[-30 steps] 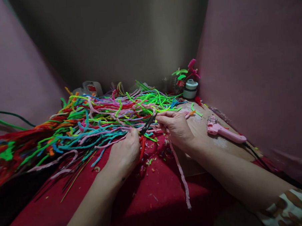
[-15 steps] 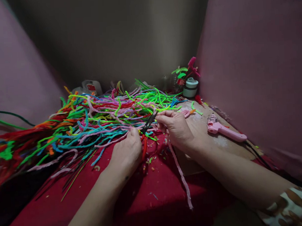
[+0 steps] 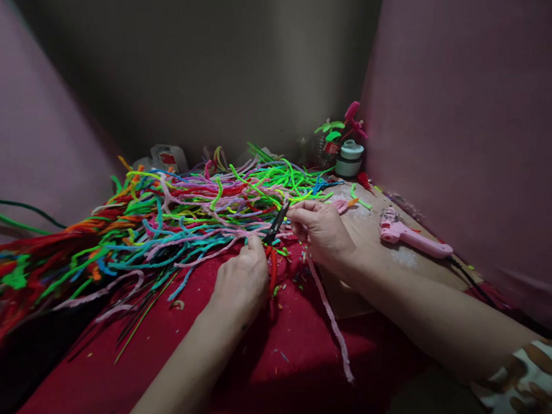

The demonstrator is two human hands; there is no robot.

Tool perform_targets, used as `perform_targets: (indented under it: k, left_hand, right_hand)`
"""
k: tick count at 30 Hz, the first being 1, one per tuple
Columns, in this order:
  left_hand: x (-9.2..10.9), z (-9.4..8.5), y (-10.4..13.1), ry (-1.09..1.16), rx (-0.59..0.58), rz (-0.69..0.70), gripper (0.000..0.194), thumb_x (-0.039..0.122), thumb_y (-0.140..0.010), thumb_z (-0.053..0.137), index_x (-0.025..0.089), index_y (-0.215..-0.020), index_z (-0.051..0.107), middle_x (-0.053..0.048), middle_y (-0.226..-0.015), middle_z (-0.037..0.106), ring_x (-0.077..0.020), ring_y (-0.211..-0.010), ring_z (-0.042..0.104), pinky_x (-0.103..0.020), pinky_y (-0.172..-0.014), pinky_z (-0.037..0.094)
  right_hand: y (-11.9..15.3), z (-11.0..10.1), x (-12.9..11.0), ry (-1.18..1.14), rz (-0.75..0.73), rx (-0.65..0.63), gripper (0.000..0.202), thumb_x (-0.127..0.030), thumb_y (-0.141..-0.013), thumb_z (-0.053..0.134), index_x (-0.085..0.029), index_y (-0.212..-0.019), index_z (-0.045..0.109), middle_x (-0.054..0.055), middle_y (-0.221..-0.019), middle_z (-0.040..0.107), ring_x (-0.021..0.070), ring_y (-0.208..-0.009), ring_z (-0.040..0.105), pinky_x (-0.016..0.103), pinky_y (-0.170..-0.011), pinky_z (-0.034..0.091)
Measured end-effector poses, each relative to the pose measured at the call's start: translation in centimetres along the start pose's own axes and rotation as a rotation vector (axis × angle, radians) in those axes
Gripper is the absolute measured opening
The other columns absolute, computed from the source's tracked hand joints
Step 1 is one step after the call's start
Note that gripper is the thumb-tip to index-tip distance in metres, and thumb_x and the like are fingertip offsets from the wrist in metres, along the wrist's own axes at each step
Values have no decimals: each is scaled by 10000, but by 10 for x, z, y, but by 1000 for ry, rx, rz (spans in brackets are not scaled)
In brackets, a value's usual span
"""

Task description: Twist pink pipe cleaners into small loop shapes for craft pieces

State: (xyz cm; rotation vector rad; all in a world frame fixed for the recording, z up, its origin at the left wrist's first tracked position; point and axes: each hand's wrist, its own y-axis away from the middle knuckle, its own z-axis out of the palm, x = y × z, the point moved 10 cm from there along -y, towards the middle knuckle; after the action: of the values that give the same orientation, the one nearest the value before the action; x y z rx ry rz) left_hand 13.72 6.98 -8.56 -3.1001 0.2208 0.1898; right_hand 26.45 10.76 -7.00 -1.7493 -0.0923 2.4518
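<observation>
At the frame's centre I am pinching a pale pink, fuzzy, slender strand (image 3: 330, 314) with the right hand (image 3: 325, 232), its fingers pressed together on it; the loose tail is dangling toward the lower centre, over the dark red cloth (image 3: 273, 347). With the left hand (image 3: 242, 272) I am gripping a black-headed hand tool with red handles (image 3: 277, 223), its tip lying just beside the right fingertips. The left fingers are curling round the handles, though the back of the hand is hiding how tightly.

I am judging the strand to be very light, soft outside and easily bent, probably with a thin wire core; its fuzz should be giving good grip but could be flattening under a hard squeeze. I am favouring a pinch close to the tool's tip, where the strand should be swaying least. The tool is looking stiffer and heavier, better held by its handles.
</observation>
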Motion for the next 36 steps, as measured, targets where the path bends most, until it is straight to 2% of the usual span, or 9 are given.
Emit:
perform_targets:
  k: [3,8,13,17,21,28,33,36]
  left_hand:
    - [1,3,0,16,-25,12,222,116,-858,255,126,-1034,390,-127,-770,645,-285,-782,677,-334,-618,489]
    - [-3,-2,-3,-42,74,14,273,88,-864,184,124,-1020,405,-143,-886,611,-270,-809,670,-326,-606,497]
    - [-2,0,-5,-76,98,3,318,82,-863,151,100,-1028,422,-149,-884,587,-274,-770,671,-338,-577,502]
    - [3,2,-3,-35,50,2,338,59,-853,143,85,-1051,416,-167,-889,603,-283,-810,667,-353,-617,507]
    - [6,8,-3,19,-18,16,297,58,-836,190,100,-1028,413,-135,-794,619,-286,-794,669,-361,-633,505]
    - [0,7,-8,-36,40,-30,341,73,-858,143,84,-1062,417,-181,-958,580,-267,-821,666,-340,-614,507]
    - [6,7,-5,-6,17,-22,317,63,-857,170,84,-1057,415,-179,-866,624,-282,-839,669,-350,-636,503]
    - [1,5,-7,53,9,-29,247,107,-860,247,86,-1048,406,-168,-783,653,-294,-807,675,-352,-642,496]
  right_hand:
    - [-3,-1,0,11,-32,-3,85,-138,-600,548,-155,-526,509,-67,-385,444,38,-346,314,202,-367,209]
    - [-1,1,-2,29,-70,-24,95,-128,-607,541,-156,-521,512,-75,-388,433,36,-355,304,201,-375,208]
    - [2,2,-4,80,-65,-28,126,-95,-599,514,-154,-490,494,-71,-392,422,36,-366,326,197,-388,223]
    - [1,1,-2,65,-41,-26,151,-93,-589,493,-162,-460,455,-70,-377,400,38,-355,307,201,-378,205]
    - [-1,1,-1,36,-42,-26,160,-93,-573,492,-165,-440,440,-74,-362,383,34,-339,274,206,-366,187]
    - [-2,2,8,46,-22,-33,119,-106,-575,506,-158,-471,484,-80,-360,387,33,-335,266,207,-365,172]
    - [-3,1,12,17,-16,-33,118,-116,-575,519,-159,-472,483,-84,-344,374,33,-321,249,209,-356,161]
    - [1,4,17,29,18,-51,132,-129,-588,550,-156,-477,485,-83,-349,376,31,-322,254,208,-355,159]
